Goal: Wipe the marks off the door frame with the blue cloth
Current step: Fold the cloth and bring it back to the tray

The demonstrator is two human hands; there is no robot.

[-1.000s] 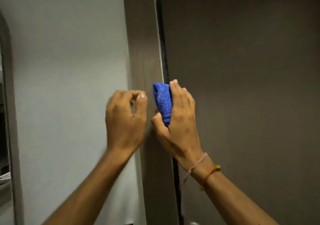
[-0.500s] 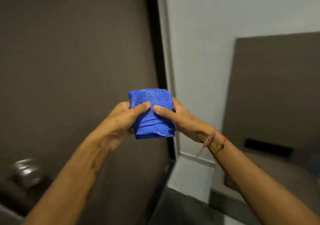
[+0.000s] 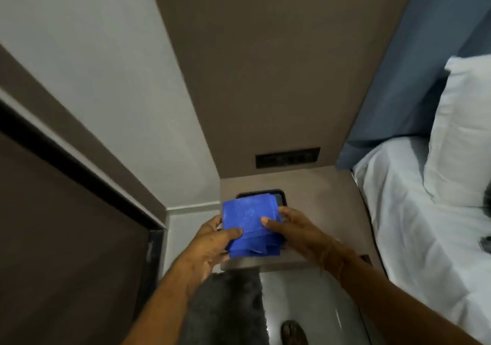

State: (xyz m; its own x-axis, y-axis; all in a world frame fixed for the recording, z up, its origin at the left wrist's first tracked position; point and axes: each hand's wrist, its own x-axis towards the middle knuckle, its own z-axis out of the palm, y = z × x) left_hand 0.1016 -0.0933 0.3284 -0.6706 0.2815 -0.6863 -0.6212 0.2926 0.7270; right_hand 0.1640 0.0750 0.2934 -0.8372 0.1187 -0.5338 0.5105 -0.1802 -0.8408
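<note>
I have the folded bright-blue terry cloth [image 3: 251,226] in both hands, held out flat in front of me. My left hand [image 3: 210,246] pinches its lower left edge, thumb laid across the top and fingers curled beneath; my right hand [image 3: 293,227] takes the right edge the same way, thumb on top. Each grip is closed on the cloth, and the layered folds hang open along the near edge.

The cloth hovers over a small beige bedside surface [image 3: 318,201] — whether it touches that top I cannot tell. It covers most of a dark rounded-rectangle object [image 3: 281,196] lying there, of which only the far rim and right corner show. Behind it rises a taupe wall panel [image 3: 265,65] with a black switch plate [image 3: 287,158] low down.

The brown wooden door frame [image 3: 79,132] runs diagonally at my left, well apart from the cloth, with the dark brown door [image 3: 66,238] below it and pale grey wall [image 3: 101,60] between frame and panel.

To my right lies a bed with white sheets [image 3: 425,225] and a white pillow [image 3: 462,132] against a blue headboard [image 3: 403,84]. Below my arms — a dark grey shaggy mat [image 3: 228,310], glossy grey floor [image 3: 305,297] and a foot [image 3: 293,332].
</note>
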